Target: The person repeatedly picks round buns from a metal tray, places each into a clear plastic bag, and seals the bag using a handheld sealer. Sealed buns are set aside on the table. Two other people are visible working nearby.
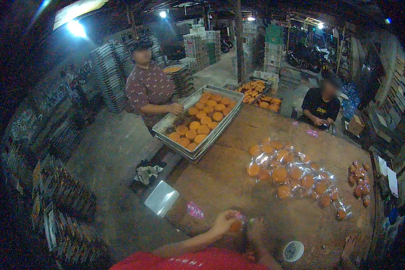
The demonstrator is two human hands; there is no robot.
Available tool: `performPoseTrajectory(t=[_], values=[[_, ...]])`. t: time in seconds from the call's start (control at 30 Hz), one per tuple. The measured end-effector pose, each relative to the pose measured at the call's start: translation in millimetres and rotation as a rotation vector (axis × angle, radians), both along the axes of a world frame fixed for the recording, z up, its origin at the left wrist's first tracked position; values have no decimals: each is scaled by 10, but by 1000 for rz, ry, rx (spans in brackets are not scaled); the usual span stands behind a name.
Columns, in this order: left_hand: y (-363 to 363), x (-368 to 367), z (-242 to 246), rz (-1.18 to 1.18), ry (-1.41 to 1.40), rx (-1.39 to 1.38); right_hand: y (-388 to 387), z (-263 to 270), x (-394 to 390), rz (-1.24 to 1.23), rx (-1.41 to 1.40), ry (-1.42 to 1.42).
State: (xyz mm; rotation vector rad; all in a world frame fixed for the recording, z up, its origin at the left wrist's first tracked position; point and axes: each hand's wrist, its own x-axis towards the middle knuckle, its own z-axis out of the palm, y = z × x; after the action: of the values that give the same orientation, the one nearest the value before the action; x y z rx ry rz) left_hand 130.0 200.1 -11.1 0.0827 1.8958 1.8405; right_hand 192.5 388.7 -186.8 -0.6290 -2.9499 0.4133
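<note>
My left hand point(226, 221) grips the gathered top of a clear plastic bag with a round orange-brown bun point(236, 226) in it, just in front of my red shirt. A bit of pink shows at the bag's top. Close by on the right is my right hand point(257, 228), blurred and dim; a small pale spot shows at its fingertips, too unclear to name. Beyond both hands, a pile of bagged buns point(295, 172) spreads over the wooden table point(219, 175). Pink printed labels point(195, 210) and a stack of clear plastic bags point(162, 198) lie to the left.
A white bowl point(293, 251) stands at the near right. Stacked metal trays point(192, 156) of unwrapped buns sit at the far left edge, beside a standing person point(150, 84). Another person point(320, 106) sits across the table. Small bagged balls point(359, 179) lie near the right edge.
</note>
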Motion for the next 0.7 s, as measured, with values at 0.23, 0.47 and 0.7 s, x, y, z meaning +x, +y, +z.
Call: performPoseTrajectory(t=[0.23, 0.47, 0.7], values=[[-12, 21, -65, -4, 37, 58, 258, 951, -636, -162, -627, 533], [2, 11, 97, -18, 110, -93, 956, 3748, -1632, 35, -852, 897], [24, 10, 187, 7, 51, 59, 1076, 4925, -2028, 257, -819, 1063]])
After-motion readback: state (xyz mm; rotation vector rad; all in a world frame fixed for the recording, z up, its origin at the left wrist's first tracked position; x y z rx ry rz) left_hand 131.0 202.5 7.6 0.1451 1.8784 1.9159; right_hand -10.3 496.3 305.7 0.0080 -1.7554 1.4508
